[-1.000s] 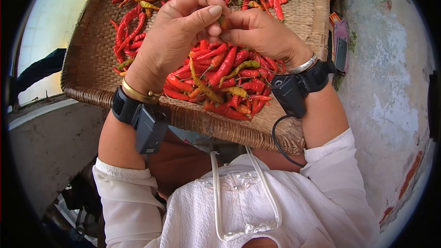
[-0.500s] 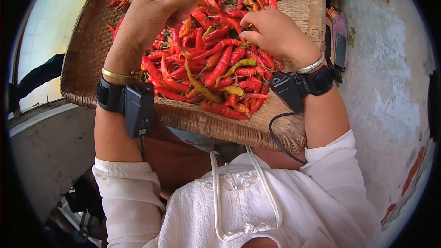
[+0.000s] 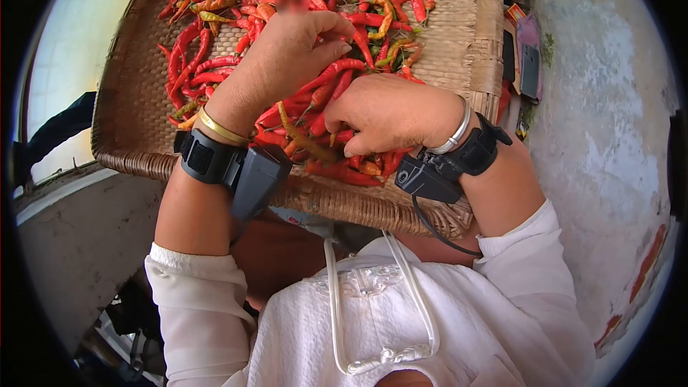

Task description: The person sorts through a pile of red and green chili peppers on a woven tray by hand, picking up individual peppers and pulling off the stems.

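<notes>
Red chili peppers (image 3: 337,82), some yellow or greenish, lie heaped in a shallow woven basket (image 3: 136,93). Over the middle of the heap is my left hand (image 3: 294,50), its fingers bent and its thumb a little apart from the forefinger. No pepper shows between them. My right hand (image 3: 394,111) reaches down into the near part of the heap, fingers curled and thumb low beside red peppers. What those fingers hold is hidden. A curved yellow-green chili pepper (image 3: 304,136) lies just left of my right hand.
Each wrist wears a black strapped device (image 3: 261,175) and a bangle. The basket's near rim (image 3: 358,204) is in front of my body. To the right, a phone (image 3: 529,72) and other small items are beside a worn wall (image 3: 602,136). A bright window (image 3: 72,50) is at left.
My left hand has come nearer and to the right, its fingertips parting. My right hand has moved left and nearer, into the peppers. The view has shifted slightly.
</notes>
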`<state>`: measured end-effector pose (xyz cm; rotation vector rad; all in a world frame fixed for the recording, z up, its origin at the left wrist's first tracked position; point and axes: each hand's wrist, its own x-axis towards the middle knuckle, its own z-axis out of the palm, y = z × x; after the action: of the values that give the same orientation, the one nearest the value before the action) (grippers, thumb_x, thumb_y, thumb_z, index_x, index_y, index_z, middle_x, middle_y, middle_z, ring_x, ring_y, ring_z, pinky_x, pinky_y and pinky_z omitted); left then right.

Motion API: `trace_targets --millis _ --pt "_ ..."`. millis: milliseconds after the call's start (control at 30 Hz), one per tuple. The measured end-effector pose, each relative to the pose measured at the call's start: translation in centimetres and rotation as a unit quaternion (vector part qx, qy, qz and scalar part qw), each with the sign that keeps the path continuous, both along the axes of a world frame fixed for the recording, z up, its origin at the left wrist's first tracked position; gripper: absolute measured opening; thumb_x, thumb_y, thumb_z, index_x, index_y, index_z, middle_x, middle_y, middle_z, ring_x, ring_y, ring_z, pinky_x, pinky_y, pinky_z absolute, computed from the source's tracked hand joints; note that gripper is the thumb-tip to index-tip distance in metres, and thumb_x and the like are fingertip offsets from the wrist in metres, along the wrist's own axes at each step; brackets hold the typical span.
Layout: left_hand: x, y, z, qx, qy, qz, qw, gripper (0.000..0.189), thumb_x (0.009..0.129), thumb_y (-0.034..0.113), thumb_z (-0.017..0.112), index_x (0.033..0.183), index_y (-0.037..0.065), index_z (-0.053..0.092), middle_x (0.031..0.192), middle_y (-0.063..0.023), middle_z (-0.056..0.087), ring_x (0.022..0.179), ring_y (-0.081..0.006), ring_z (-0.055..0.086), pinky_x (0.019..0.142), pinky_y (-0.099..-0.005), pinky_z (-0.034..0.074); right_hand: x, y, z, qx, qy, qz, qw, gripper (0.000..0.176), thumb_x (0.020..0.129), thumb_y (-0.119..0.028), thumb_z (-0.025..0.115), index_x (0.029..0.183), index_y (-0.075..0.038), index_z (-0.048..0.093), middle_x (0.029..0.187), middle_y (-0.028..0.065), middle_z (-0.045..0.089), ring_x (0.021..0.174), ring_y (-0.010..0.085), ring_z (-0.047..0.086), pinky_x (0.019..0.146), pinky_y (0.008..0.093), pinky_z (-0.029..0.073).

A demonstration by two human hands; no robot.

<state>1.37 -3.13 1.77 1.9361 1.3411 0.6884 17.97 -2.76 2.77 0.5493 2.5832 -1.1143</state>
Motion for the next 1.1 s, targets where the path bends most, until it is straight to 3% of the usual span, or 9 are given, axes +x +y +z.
trace_targets --millis 233,400,467,567,700,833,967,1033,1100 --pt "0.7 -0.4 -0.4 -0.082 0.002 -0.054 0.995 0.022 0.085 0.016 0.059 0.097 -0.002 0.062 0.077 -0.0090 0.063 0.070 -0.0127 0.059 0.066 -0.0277 0.048 -0.2 -0.8 -1.4 0.107 0.021 -0.012 0.994 0.011 0.064 -0.007 0.059 0.075 -0.004 0.060 0.069 0.0132 0.060 0.070 0.0327 0.058 0.061 0.0398 0.046" --pt "-0.1 0.0 -0.1 -0.179 -0.110 -0.036 0.977 0.036 0.094 0.032 0.044 0.099 0.000 0.061 0.076 -0.0052 0.062 0.070 -0.0110 0.057 0.065 -0.0253 0.046 0.6 1.3 0.7 -0.017 0.137 -0.172 0.975 0.018 0.067 -0.006 0.056 0.080 -0.006 0.067 0.075 0.0126 0.064 0.072 0.0300 0.062 0.065 0.0380 0.048" --pt "-0.3 -0.1 1.2 -0.220 -0.172 -0.051 0.959 0.051 0.096 0.044 0.033 0.102 0.001 0.059 0.080 -0.0040 0.061 0.073 -0.0087 0.055 0.069 -0.0223 0.046 1.2 2.3 0.9 -0.078 0.170 -0.227 0.956 0.016 0.069 -0.006 0.057 0.082 -0.004 0.066 0.071 0.0089 0.063 0.067 0.0194 0.061 0.063 0.0313 0.048" --pt "-0.6 -0.3 0.4 -0.236 -0.216 -0.007 0.947 0.054 0.095 0.047 0.033 0.100 0.000 0.059 0.082 -0.0027 0.060 0.074 -0.0086 0.055 0.071 -0.0212 0.046 1.9 3.4 0.8 -0.144 0.253 -0.313 0.904 0.012 0.075 -0.006 0.059 0.084 -0.001 0.065 0.072 0.0033 0.063 0.066 0.0110 0.058 0.061 0.0255 0.047" --pt "0.3 -0.9 0.7 -0.268 -0.287 -0.045 0.918 0.035 0.092 0.035 0.050 0.100 0.001 0.059 0.081 -0.0008 0.059 0.074 -0.0051 0.053 0.070 -0.0182 0.044 2.7 4.5 1.2 -0.205 0.281 -0.422 0.837 0.012 0.084 -0.008 0.058 0.095 -0.005 0.061 0.076 -0.0033 0.058 0.064 0.0033 0.053 0.058 0.0162 0.043" --pt "0.1 -0.6 0.8 -0.273 -0.177 -0.053 0.944 0.026 0.093 0.026 0.050 0.100 0.003 0.060 0.069 0.0016 0.057 0.062 -0.0034 0.052 0.057 -0.0174 0.043 2.2 5.2 -0.2 -0.233 0.366 -0.462 0.774 0.013 0.083 -0.013 0.061 0.093 -0.006 0.062 0.074 -0.0019 0.061 0.060 0.0027 0.054 0.052 0.0162 0.044" --pt "0.1 -0.7 1.0 -0.300 -0.221 -0.014 0.928 0.026 0.094 0.026 0.048 0.100 0.003 0.060 0.065 0.0016 0.056 0.058 -0.0039 0.051 0.053 -0.0173 0.041 2.2 4.8 0.7 -0.261 0.366 -0.453 0.770 0.015 0.084 -0.017 0.061 0.092 -0.005 0.063 0.073 -0.0023 0.061 0.058 0.0027 0.054 0.050 0.0157 0.043" --pt "-0.1 -0.6 1.1 -0.300 -0.207 -0.010 0.931 0.028 0.094 0.028 0.048 0.099 0.003 0.060 0.064 0.0019 0.056 0.056 -0.0041 0.051 0.051 -0.0168 0.041 2.1 4.6 1.0 -0.249 0.297 -0.395 0.833 0.018 0.086 -0.019 0.060 0.097 -0.006 0.062 0.072 -0.0033 0.059 0.058 0.0005 0.051 0.050 0.0140 0.041" --pt "0.0 -0.5 0.8 -0.294 -0.200 -0.002 0.935 0.030 0.093 0.029 0.049 0.097 0.002 0.060 0.063 0.0018 0.056 0.056 -0.0046 0.051 0.051 -0.0185 0.041 2.2 4.7 0.9 -0.241 0.290 -0.398 0.836 0.018 0.086 -0.020 0.060 0.096 -0.006 0.062 0.072 -0.0033 0.060 0.056 0.0000 0.051 0.048 0.0131 0.039"
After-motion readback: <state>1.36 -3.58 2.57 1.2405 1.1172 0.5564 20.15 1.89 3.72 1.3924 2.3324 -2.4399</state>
